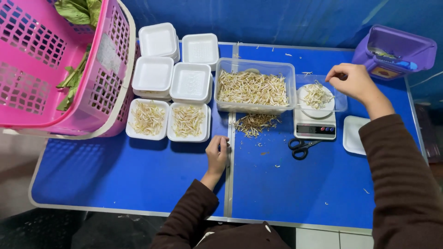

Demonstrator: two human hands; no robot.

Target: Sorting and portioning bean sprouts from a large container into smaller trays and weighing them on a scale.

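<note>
While left hand (217,154) rests, right hand (351,81) pinches sprouts (316,94).

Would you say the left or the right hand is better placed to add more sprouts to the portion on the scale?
Probably the right hand: it hovers beside the scale and its sprouts, while the left hand rests on the table.

The right hand (353,82) hovered beside the scale (314,124), fingers pinched, just past its small heap of sprouts (316,95). The left hand (217,155) rested curled on the blue table (138,170), below two filled trays (167,120). Scissors (301,147) lay by the scale.
</note>
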